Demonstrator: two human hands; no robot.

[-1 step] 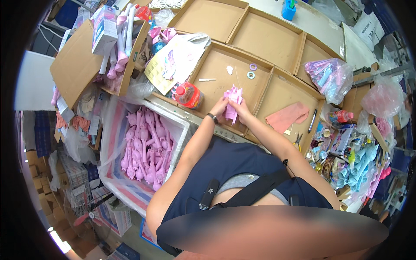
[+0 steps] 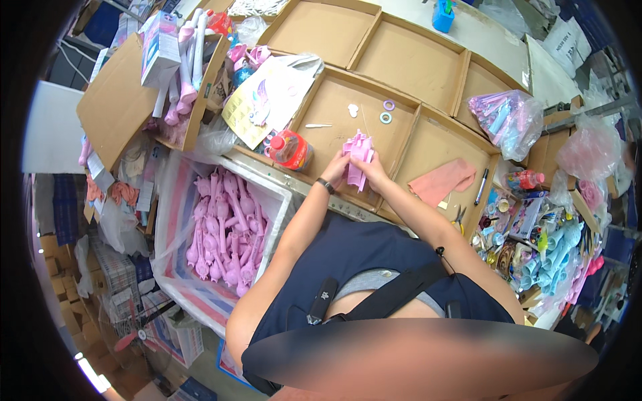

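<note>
Both hands meet over the near edge of a shallow cardboard tray [image 2: 338, 93]. My left hand [image 2: 336, 170], with a dark band at the wrist, is closed on the left side of some long pink plastic parts [image 2: 359, 148]. My right hand [image 2: 372, 168] grips the same parts from the right, its thumb across them. Whether they are one piece or several side by side, I cannot tell. Beyond the hands lie purple and green rings [image 2: 386, 118], a small white piece [image 2: 353, 110] and a thin white stick [image 2: 318, 125].
A red-capped bottle [image 2: 291, 150] stands left of my hands. Lower left is a lined bin [image 2: 284, 207] of pink wand-like parts [image 2: 224, 227]. An orange cloth [image 2: 441, 182], marker [image 2: 481, 187] and pliers [image 2: 459, 217] lie right, beside cluttered small parts. A cardboard box [image 2: 206, 93] stands far left.
</note>
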